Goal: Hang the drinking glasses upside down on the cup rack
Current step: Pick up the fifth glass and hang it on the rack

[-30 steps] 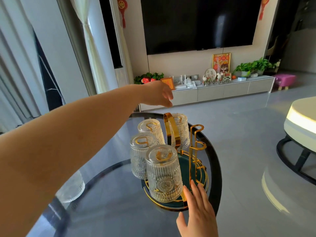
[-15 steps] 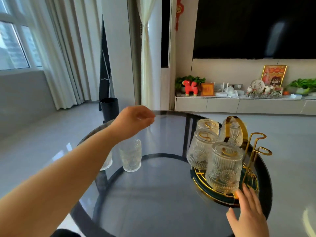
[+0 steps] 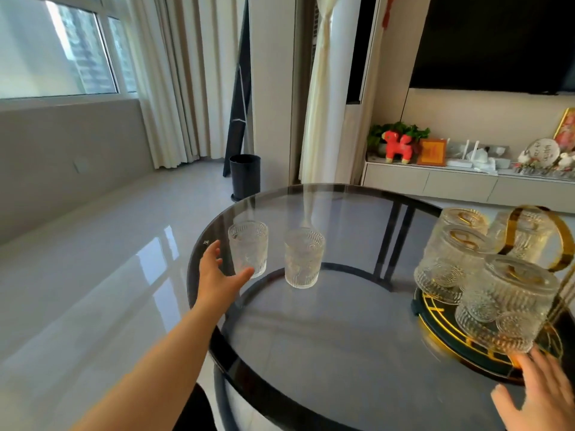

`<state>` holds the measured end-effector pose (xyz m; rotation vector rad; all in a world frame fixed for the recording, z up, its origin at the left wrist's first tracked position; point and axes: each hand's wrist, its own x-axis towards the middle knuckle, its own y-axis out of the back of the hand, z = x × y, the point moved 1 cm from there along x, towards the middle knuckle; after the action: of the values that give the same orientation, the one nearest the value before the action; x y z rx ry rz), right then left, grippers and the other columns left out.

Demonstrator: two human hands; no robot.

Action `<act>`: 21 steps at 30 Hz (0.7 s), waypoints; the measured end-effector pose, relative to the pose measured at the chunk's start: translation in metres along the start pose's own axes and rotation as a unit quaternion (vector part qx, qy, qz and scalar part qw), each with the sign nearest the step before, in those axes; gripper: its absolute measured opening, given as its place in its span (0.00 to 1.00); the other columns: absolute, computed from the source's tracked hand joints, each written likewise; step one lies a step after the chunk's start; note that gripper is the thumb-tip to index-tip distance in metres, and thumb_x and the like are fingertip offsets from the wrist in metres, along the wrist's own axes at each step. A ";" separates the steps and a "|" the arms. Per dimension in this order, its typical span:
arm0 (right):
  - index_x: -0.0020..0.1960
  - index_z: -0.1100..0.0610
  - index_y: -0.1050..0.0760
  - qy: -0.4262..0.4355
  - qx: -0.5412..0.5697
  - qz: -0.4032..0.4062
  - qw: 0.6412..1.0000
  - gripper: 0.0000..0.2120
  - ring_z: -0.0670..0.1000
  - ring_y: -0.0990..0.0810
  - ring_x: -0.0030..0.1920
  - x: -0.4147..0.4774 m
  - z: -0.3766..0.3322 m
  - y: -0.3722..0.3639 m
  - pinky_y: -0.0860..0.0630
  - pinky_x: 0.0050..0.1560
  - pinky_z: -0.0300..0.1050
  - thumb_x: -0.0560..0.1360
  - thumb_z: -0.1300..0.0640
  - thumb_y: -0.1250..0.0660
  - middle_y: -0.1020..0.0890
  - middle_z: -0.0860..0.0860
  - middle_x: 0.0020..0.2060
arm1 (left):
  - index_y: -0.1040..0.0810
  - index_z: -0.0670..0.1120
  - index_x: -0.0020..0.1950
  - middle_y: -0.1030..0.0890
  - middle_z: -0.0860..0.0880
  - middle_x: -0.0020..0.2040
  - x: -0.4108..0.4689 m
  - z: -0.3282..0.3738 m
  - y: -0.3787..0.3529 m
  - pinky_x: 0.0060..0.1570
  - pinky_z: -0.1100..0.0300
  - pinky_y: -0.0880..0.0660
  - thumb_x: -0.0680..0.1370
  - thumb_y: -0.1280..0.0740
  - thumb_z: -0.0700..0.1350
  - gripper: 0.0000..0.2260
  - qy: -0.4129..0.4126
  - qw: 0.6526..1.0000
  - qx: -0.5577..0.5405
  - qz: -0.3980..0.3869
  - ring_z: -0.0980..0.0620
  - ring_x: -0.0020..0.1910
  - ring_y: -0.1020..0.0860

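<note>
Two ribbed drinking glasses stand upright on the round dark glass table [image 3: 326,337]: the left glass [image 3: 248,247] near the table's left edge and the right glass [image 3: 303,258] beside it. My left hand [image 3: 217,275] is spread just left of the left glass, thumb tip at its base, holding nothing. The gold cup rack [image 3: 547,241] on its dark round base [image 3: 435,328] sits at the right with several glasses hung upside down, the nearest [image 3: 510,309] in front. My right hand [image 3: 547,396] rests flat at the base's near edge.
A black bin [image 3: 245,176] stands on the pale floor beyond the table. Curtains and a window fill the left; a low white cabinet [image 3: 460,185] with ornaments and a dark screen are at the back right.
My view has swung left. My left hand left the rack, crossed the table and opened beside the left upright glass. My right hand stays by the rack's base.
</note>
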<state>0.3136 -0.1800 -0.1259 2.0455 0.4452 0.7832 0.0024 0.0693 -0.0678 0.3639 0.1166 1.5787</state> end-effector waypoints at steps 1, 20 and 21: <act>0.54 0.72 0.28 0.012 0.003 -0.004 1.000 0.32 0.73 0.32 0.61 -0.001 -0.002 -0.003 0.35 0.59 0.71 0.57 0.51 0.44 0.26 0.72 0.58 | 0.44 0.45 0.69 0.37 0.41 0.70 0.005 -0.005 -0.005 0.64 0.45 0.35 0.66 0.28 0.40 0.37 0.015 1.000 -0.009 -0.021 0.42 0.65 0.34; 0.53 0.73 0.28 0.019 0.015 -0.023 0.999 0.41 0.74 0.34 0.63 0.002 -0.009 -0.004 0.38 0.61 0.70 0.52 0.45 0.50 0.28 0.72 0.59 | 0.44 0.47 0.65 0.30 0.41 0.65 0.052 -0.039 -0.047 0.61 0.42 0.32 0.62 0.25 0.52 0.39 0.069 0.994 0.086 0.021 0.37 0.62 0.31; 0.53 0.73 0.28 0.020 0.018 -0.024 0.999 0.41 0.74 0.34 0.62 0.003 -0.009 -0.004 0.38 0.61 0.71 0.52 0.45 0.50 0.27 0.73 0.59 | 0.43 0.47 0.65 0.29 0.41 0.64 0.052 -0.040 -0.046 0.61 0.43 0.32 0.62 0.25 0.51 0.39 0.066 0.994 0.086 0.021 0.37 0.61 0.30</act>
<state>0.3093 -0.1702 -0.1244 2.0465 0.5331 0.7937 0.0348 0.1288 -0.1106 0.3984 0.3502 1.6382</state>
